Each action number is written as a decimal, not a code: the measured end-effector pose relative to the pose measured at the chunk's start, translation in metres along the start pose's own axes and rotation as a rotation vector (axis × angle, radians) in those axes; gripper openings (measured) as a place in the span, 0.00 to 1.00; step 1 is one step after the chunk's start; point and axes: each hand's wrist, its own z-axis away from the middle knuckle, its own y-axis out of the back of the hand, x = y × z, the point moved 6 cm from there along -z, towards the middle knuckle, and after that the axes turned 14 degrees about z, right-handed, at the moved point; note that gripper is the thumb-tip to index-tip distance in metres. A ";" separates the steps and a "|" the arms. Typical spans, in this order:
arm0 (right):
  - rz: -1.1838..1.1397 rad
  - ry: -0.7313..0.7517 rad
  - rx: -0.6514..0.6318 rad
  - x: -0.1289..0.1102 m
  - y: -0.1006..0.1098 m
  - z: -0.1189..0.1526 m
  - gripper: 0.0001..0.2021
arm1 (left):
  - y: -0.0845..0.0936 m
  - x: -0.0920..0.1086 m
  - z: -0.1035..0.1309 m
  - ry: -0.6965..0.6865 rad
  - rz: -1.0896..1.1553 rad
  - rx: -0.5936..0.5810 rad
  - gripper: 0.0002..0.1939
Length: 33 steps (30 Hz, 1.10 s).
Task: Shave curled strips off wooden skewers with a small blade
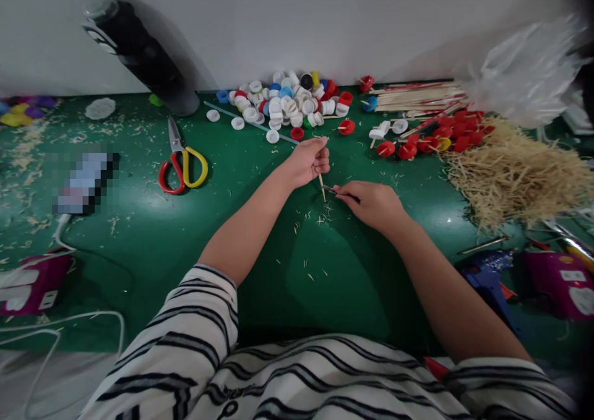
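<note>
In the middle of the green table my left hand [310, 162] is closed around a thin wooden stick [322, 187], whose lower end points down toward the tabletop. My right hand [371, 202] pinches a small dark blade [329, 189] with its tip against the side of the stick. Most of the blade's handle is hidden by my fingers. Thin wood shavings [325, 217] lie scattered below the stick. Just beyond my left hand is a pile of bottle caps [290, 106], mostly white, with some red and blue.
Scissors [179, 166], a black bottle [153, 61] and a phone [86, 182] are on the left. On the right are bundled sticks [417, 97], red caps on sticks [431, 140], a heap of shavings [524, 172], a plastic bag [524, 80] and a blue glue gun [492, 278].
</note>
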 end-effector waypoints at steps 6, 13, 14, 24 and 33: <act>-0.023 -0.009 -0.045 0.002 -0.001 -0.001 0.09 | -0.001 -0.003 0.001 0.042 0.062 -0.001 0.21; 0.006 0.104 -0.101 -0.009 -0.001 0.011 0.11 | 0.006 0.007 -0.003 0.030 0.182 0.023 0.19; -0.001 0.111 -0.090 -0.010 0.001 0.012 0.11 | 0.006 0.007 -0.003 0.043 0.181 0.004 0.20; -0.021 0.057 0.108 -0.014 0.003 0.001 0.13 | -0.002 0.001 0.004 0.185 0.166 -0.084 0.25; -0.003 0.025 -0.034 -0.013 -0.001 -0.003 0.10 | -0.002 -0.004 0.005 0.177 0.171 -0.010 0.24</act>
